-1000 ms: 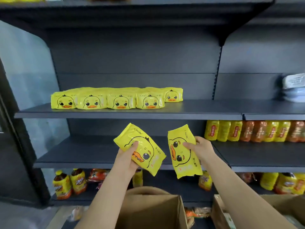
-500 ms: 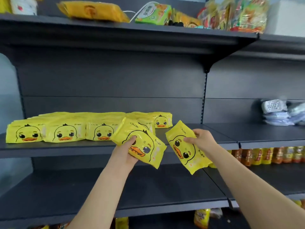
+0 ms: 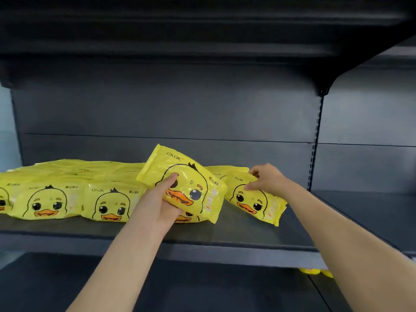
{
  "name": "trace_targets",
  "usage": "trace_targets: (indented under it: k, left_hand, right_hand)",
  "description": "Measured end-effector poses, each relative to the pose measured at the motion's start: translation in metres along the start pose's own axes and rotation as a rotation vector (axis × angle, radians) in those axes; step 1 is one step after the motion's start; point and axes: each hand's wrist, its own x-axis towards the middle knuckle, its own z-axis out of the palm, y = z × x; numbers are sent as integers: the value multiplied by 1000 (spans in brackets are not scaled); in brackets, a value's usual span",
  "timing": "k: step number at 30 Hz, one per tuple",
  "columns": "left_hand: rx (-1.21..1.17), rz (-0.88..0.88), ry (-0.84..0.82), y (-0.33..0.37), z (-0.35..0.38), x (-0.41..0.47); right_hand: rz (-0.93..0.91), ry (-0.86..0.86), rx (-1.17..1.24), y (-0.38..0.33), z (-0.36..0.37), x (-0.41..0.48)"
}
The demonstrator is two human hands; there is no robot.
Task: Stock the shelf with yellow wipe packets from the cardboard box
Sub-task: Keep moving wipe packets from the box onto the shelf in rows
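Partway, by the look of it: shelf [image 3: 236,230] already carries a row of stocked yellow wipe packets [image 3: 74,190], duck faces fwd, laid flat and packed edge to edge from the left frame edge toward centre, w/ more stacked behind them toward the back panel [image 3: 157,113]. Left hand [image 3: 167,199] grasps one packet [image 3: 186,183], thumb over the printed face, fingers curled under; packet is tilted, top corner raised, held above the right end of the row and overlapping the packet below it, so not yet set down. Right hand [image 3: 265,179] pinches the top edge of a second packet [image 3: 256,199]; its lower edge looks to be at or on the shelf surface just right of the row, tilted, contact not certain from this angle. Another packet sits behind it toward the back. Right part of the shelf, up to the slotted upright [image 3: 315,143], is bare, as is the shelf bay beyond. Lower shelf [image 3: 202,287] below also dark and bare in view, save a bit of yellow goods [image 3: 315,271] at its right edge. Cardboard box not in view, so remaining stock cannot be judged. Est.: both held packets remain to be squared into line, then more runs to fill the open stretch at right.
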Motion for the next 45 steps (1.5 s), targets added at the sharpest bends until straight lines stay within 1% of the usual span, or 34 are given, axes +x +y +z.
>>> trace_targets:
  k: [4, 8, 11, 15, 17, 24, 27, 29, 32, 35, 40, 42, 45]
  left_hand:
    - [19, 43, 69, -3, 18, 32]
    - [45, 79, 100, -3, 30, 56]
    - [41, 99, 119, -3, 34, 68]
    - [72, 111, 126, -3, 33, 78]
    - [77, 106, 131, -4, 34, 81]
    - [93, 74, 119, -9, 38, 93]
    - [128, 56, 128, -9, 41, 95]
    - [195, 31, 123, -8, 45, 94]
    - [361, 65, 142, -4, 50, 93]
    - [441, 96, 129, 1, 53, 89]
    - [546, 63, 34, 12, 53, 82]
    - [556, 35, 44, 13, 56, 78]
    - [613, -11, 101, 13, 62, 73]
  right_hand:
    - [-134, -48, -42, 9, 13, 62]
    - [-204, -75, -105, 13, 39, 103]
    - [-261, -19, -208, 17, 57, 120]
    - [-384, 93, -347, 27, 67, 124]
    - [-405, 100, -424, 30, 69, 120]
    - [-335, 88, -427, 28, 78, 125]
    - [-292, 101, -423, 24, 81, 123]
    - [-259, 125, -391, 22, 82, 118]
    - [-206, 173, -278, 19, 77, 106]
    - [-156, 194, -137, 22, 65, 85]
    - [-31, 230, 6, 34, 45, 37]
    - [15, 240, 82, 37, 40, 16]
    - [54, 202, 183, 39, 37, -12]
